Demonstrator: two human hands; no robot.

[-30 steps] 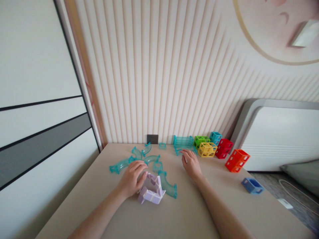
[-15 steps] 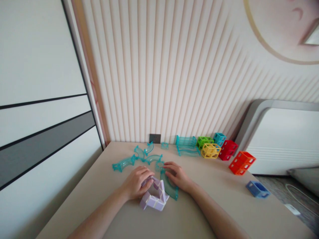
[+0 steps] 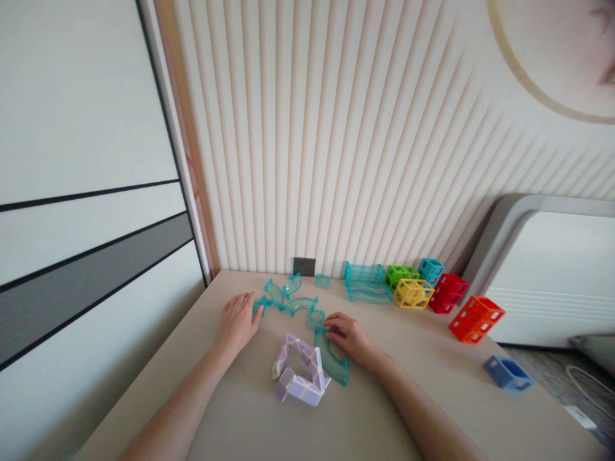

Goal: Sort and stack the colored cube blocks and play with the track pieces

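My left hand (image 3: 237, 322) lies over the left end of a chain of clear teal track pieces, hiding most of one piece (image 3: 261, 303). Its fingers are stretched out and the thumb stands apart. Bent fingers of my right hand (image 3: 352, 337) close around the upper end of a curved teal track piece (image 3: 337, 367), beside a square teal connector (image 3: 314, 318). Between the two hands, a purple-and-white twisty snake puzzle (image 3: 307, 387) rests on the table in a bent loop, touched by neither hand.
Teal curved pieces (image 3: 273, 292) continue toward the wall socket (image 3: 304, 266). A teal rack-like piece (image 3: 366, 282) stands by the wall. Rightward are green (image 3: 400, 275), yellow (image 3: 413, 293), light blue (image 3: 431, 270), red (image 3: 448, 292), orange (image 3: 476, 319) and blue (image 3: 508, 372) open-frame blocks, the blue near the table's right edge.
My left hand has let go of the purple snake puzzle and moved left and away from me, onto the teal track. My right hand stays at the curved piece. The view has shifted slightly.
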